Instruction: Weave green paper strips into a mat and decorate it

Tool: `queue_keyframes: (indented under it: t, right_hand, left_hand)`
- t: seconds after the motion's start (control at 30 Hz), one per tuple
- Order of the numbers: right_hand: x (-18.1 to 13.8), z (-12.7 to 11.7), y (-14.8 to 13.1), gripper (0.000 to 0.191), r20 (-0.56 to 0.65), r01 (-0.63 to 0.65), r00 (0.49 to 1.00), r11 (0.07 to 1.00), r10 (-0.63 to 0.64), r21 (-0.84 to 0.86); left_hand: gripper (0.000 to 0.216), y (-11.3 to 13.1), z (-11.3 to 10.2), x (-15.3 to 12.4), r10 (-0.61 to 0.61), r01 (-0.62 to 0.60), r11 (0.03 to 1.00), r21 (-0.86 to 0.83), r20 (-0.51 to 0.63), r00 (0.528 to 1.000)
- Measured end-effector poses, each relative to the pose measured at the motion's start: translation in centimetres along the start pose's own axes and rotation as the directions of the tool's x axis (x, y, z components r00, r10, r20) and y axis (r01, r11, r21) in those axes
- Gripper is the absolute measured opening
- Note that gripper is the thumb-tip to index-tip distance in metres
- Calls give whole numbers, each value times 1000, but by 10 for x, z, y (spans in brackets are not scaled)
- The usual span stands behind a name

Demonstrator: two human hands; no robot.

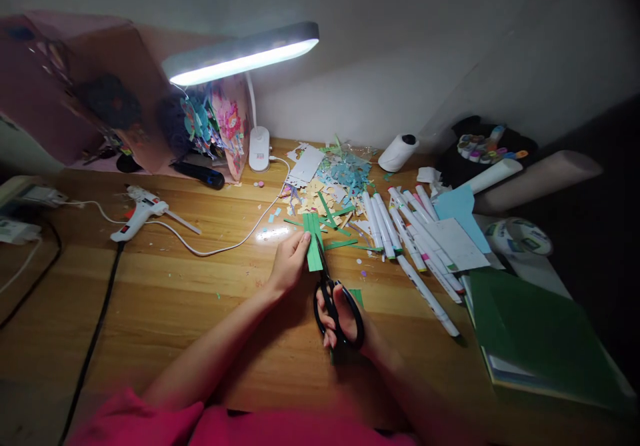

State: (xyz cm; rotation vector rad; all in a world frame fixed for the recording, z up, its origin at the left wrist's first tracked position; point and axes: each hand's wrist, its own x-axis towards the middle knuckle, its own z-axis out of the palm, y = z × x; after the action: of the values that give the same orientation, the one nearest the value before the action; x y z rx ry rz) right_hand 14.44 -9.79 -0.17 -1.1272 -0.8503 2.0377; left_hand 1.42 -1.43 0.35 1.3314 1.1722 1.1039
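Our left hand (290, 261) pinches green paper (313, 249); below that pinch, our right hand (346, 309) grips scissors (327, 287). Likely mid-cut, we should close steadily.

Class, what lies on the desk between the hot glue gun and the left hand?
In the head view, mainly the white lamp cable crosses the desk there.

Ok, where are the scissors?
The scissors are in the right hand, below and slightly right of centre in the head view, blades at the green paper in the left hand.
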Motion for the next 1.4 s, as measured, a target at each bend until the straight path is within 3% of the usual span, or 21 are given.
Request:
queue_keyframes:
  t: [0.4, 0.93, 1.4]
  right_hand:
    - [1, 0, 1, 67, -30, 30, 999, 1000, -30, -7]
    - [3, -1, 4, 71, -99, 61, 993, 998, -62, -19]
    - [6, -2, 1, 71, -183, 61, 981, 996, -70, -59]
  left_hand:
    - [43, -2, 9, -5, 9, -8, 1000, -21, 25, 1000]
    - [44, 0, 14, -11, -80, 89, 995, -54, 157, 984]
    - [45, 0, 18, -14, -124, 140, 988, -69, 194, 973]
